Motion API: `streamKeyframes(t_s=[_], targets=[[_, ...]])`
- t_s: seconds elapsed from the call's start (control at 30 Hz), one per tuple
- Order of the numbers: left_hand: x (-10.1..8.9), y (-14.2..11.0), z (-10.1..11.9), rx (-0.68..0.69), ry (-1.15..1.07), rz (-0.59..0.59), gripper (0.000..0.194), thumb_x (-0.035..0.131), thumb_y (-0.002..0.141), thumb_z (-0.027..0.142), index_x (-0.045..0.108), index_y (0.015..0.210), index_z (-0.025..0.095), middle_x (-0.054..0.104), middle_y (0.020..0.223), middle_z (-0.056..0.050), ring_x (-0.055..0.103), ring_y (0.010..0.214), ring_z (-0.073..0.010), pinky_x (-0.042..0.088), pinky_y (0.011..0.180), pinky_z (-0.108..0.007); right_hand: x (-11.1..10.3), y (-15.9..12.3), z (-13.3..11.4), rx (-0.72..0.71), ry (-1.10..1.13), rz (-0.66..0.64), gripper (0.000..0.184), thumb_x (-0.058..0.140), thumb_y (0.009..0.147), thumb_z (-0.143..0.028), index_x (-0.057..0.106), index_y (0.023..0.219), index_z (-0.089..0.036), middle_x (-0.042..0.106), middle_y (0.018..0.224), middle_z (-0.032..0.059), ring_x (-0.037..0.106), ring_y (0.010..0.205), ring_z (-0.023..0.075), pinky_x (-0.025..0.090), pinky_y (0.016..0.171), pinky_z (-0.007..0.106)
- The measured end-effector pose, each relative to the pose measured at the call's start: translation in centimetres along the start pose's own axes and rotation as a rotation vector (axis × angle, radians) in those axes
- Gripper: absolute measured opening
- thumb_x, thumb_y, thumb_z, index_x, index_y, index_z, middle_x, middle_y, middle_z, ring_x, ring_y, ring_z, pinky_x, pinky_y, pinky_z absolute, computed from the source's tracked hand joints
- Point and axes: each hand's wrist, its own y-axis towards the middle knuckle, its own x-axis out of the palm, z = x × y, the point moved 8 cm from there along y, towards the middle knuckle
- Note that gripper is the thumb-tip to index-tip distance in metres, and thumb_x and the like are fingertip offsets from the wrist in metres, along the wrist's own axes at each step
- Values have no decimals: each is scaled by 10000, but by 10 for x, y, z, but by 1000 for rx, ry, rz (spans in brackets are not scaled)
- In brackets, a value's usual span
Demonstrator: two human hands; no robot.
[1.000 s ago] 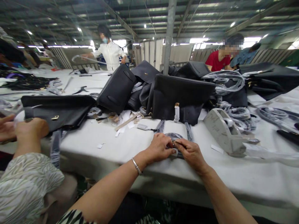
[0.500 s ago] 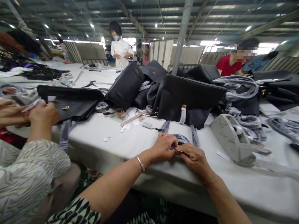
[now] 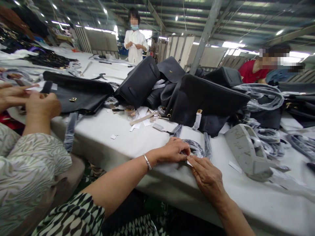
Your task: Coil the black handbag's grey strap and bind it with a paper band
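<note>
My left hand (image 3: 175,150), with a silver bangle on the wrist, is closed at the near end of a coiled dark strap in clear plastic (image 3: 197,148). Its fingertips hide whatever lies between them. My right hand (image 3: 206,173) meets it there, thumb and fingers pinched on a small white slip (image 3: 189,163), probably paper or tape. Just behind the hands, a black handbag (image 3: 206,98) leans on the table, its gold clasp end wrapped in white. A plastic-wrapped strap piece (image 3: 208,146) lies close to the coil.
A grey tape dispenser (image 3: 242,154) stands to the right. More black bags (image 3: 139,82) are heaped behind, with paper scraps (image 3: 142,119) before them. At left, a co-worker's hands (image 3: 41,105) work beside an open black bag (image 3: 78,95). The table edge (image 3: 128,164) runs below my forearms.
The view has shifted, so the bags appear further right. My right hand has turned flatter, and a white slip now shows at its fingertips. The co-worker's hands at left have moved slightly.
</note>
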Motion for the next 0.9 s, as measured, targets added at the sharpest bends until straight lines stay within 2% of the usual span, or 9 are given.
streamKeyframes(t_s=[0.13, 0.2, 0.37, 0.5, 0.77, 0.9], targets=[[-1, 0, -2, 1, -29, 23, 116, 699, 840, 256, 661, 933, 198, 689, 927, -7, 583, 961, -202, 290, 977, -364, 1, -6, 2, 48, 26, -62, 324, 533, 949, -274, 638, 1217, -126, 663, 1175, 110, 609, 1012, 237, 506, 876, 367], [0, 0, -2, -4, -43, 21, 106, 704, 832, 237, 676, 928, 201, 698, 926, -9, 584, 977, -210, 282, 985, -377, 0, -8, 6, 94, 77, -49, 303, 515, 962, -287, 653, 1198, -157, 669, 1170, 89, 614, 1011, 219, 507, 867, 350], [0, 1, -4, -7, -59, 23, 120, 716, 811, 220, 693, 927, 203, 710, 923, -10, 575, 1006, -223, 279, 988, -389, 3, -7, 19, 292, 168, 62, 179, 620, 908, -315, 710, 1026, -216, 714, 992, 36, 632, 925, 186, 505, 825, 314], [0, 0, -4, 9, -75, 2, 134, 708, 810, 216, 690, 942, 217, 714, 946, -4, 584, 1014, -218, 272, 1003, -387, 9, -3, 23, 405, 155, 40, 108, 647, 880, -318, 711, 931, -248, 714, 917, -1, 627, 877, 186, 484, 799, 318], [0, -1, -2, 33, -34, -14, 133, 667, 826, 224, 694, 956, 211, 703, 949, -13, 573, 1037, -215, 268, 1022, -374, 11, -2, 20, 427, 137, -29, 89, 610, 880, -269, 689, 919, -252, 702, 913, 1, 613, 878, 191, 456, 783, 307], [3, 1, -5, 4, 45, -4, 240, 747, 736, 254, 703, 968, 211, 687, 933, -20, 570, 1023, -233, 299, 996, -377, 15, -1, 25, 470, 79, -78, 127, 597, 868, -298, 639, 957, -218, 678, 908, 32, 612, 826, 199, 449, 724, 310]])
